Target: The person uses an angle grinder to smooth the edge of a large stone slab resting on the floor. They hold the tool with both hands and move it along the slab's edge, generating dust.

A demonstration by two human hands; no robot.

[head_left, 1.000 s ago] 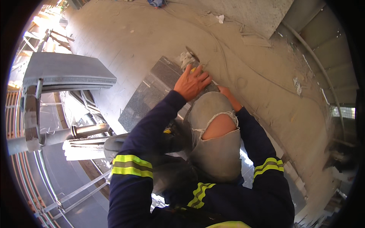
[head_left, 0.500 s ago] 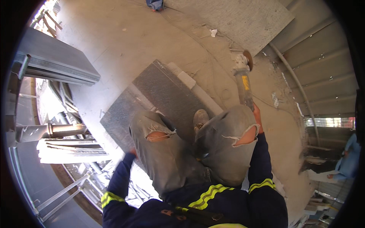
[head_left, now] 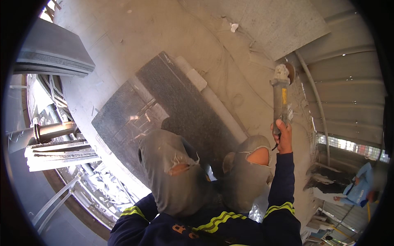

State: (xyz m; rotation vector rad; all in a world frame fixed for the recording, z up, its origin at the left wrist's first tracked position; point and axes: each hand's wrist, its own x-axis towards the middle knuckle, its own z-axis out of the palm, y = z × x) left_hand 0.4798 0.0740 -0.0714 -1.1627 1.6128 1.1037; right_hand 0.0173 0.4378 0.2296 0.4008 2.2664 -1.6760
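Observation:
An angle grinder (head_left: 280, 95), grey with a yellow label and a brown disc, points away from me on the right. My right hand (head_left: 284, 137) is closed around the rear of its body, beyond my right knee. Of my left arm only the dark sleeve (head_left: 144, 207) shows; the hand is hidden behind my left leg. In front of my bent knees lies a dark polished stone slab (head_left: 184, 100), with a light reflection across its left part. A pale strip (head_left: 223, 117) runs along its right edge, and a small light block (head_left: 197, 80) sits there.
Stacked slabs (head_left: 55, 51) stand at the left, above a metal pipe (head_left: 57, 131) and bundled pale strips (head_left: 61, 156). A large grey sheet (head_left: 283, 26) lies far right near a corrugated metal wall (head_left: 344, 78). A person in light blue (head_left: 357, 188) is at the lower right.
My right hand has come out from beside the knee, carrying the grinder to the right. My left hand, partly seen before, is now hidden. The view has shifted, exposing more of the slab.

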